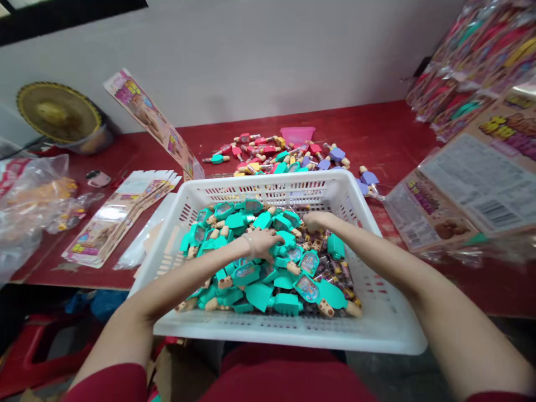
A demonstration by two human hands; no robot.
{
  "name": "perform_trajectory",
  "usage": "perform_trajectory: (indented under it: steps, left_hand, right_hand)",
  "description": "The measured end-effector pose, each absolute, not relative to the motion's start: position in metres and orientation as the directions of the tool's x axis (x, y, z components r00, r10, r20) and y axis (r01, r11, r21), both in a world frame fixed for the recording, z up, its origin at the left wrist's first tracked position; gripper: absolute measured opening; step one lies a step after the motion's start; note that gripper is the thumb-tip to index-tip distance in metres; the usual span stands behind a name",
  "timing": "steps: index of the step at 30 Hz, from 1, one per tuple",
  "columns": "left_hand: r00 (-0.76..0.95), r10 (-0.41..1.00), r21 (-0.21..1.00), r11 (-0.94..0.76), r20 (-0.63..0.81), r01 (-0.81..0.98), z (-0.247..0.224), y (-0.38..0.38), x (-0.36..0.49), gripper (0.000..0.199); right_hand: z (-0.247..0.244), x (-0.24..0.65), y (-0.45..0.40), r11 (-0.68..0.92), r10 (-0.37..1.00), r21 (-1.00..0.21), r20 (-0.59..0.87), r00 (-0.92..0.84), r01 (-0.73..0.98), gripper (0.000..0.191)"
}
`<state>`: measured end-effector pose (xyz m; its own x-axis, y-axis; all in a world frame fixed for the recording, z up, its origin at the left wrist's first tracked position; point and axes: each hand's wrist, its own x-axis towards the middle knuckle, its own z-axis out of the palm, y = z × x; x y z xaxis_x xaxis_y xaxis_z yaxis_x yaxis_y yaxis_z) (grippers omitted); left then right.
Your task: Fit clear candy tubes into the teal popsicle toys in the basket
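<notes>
A white slatted plastic basket (288, 332) sits in front of me, heaped with teal toys (245, 273) that have flat paddle-shaped bodies and tan paw-like ends. My left hand (263, 244), a thin band at its wrist, reaches into the middle of the heap. Its fingers curl against a teal toy (287, 241). Further back and to the right, my right hand (315, 221) dips in with its fingers bent inward; their tips are hidden. Beneath it lie small clear tubes (330, 271) with dark and yellow contents, on the basket's right side.
Behind the basket, red, teal, yellow and purple toys (268, 153) lie on the red table (364, 125) near a pink tray (297, 134). Printed cards (121, 218) and plastic bags (37, 206) are left. A printed carton (473, 173) and bagged packs (481, 61) stand right.
</notes>
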<state>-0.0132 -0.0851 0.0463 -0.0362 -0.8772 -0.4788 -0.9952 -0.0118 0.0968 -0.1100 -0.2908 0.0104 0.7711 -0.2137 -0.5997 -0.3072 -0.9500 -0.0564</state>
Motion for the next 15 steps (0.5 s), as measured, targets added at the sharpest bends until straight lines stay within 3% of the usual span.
perform_trajectory:
  steps: [3,6,8,12,13,15]
  left_hand:
    - [-0.031,-0.928,0.264,-0.073,-0.370,-0.962,0.054,-0.066,-0.007,0.051]
    - [0.085,-0.960,0.536,-0.220,-0.265,-0.815,0.075,-0.045,0.005,0.056]
    - [0.191,-0.954,0.650,-0.298,-0.232,-0.699,0.088,-0.034,0.013,0.061]
    - [0.302,-0.926,0.785,-0.358,-0.228,-0.505,0.099,-0.018,0.025,0.058]
    - [0.336,-0.913,0.794,-0.378,-0.233,-0.477,0.098,-0.015,0.027,0.058]
    - [0.367,-0.896,0.791,-0.408,-0.250,-0.456,0.094,-0.009,0.030,0.059]
  right_hand:
    - [0.019,-0.117,-0.287,-0.942,-0.253,-0.038,-0.572,0.780,-0.333,0.017]
    - [0.047,-0.131,-0.281,-0.930,-0.288,-0.075,-0.462,0.839,-0.360,0.014]
    - [0.069,-0.140,-0.273,-0.908,-0.265,-0.210,-0.381,0.886,-0.362,0.017]
    - [0.094,-0.144,-0.251,-0.664,-0.188,-0.689,-0.224,0.956,-0.292,0.021]
    - [0.095,-0.142,-0.246,-0.635,-0.189,-0.725,-0.187,0.964,-0.266,0.021]
    - [0.092,-0.136,-0.237,-0.721,-0.183,-0.656,-0.131,0.974,-0.224,0.018]
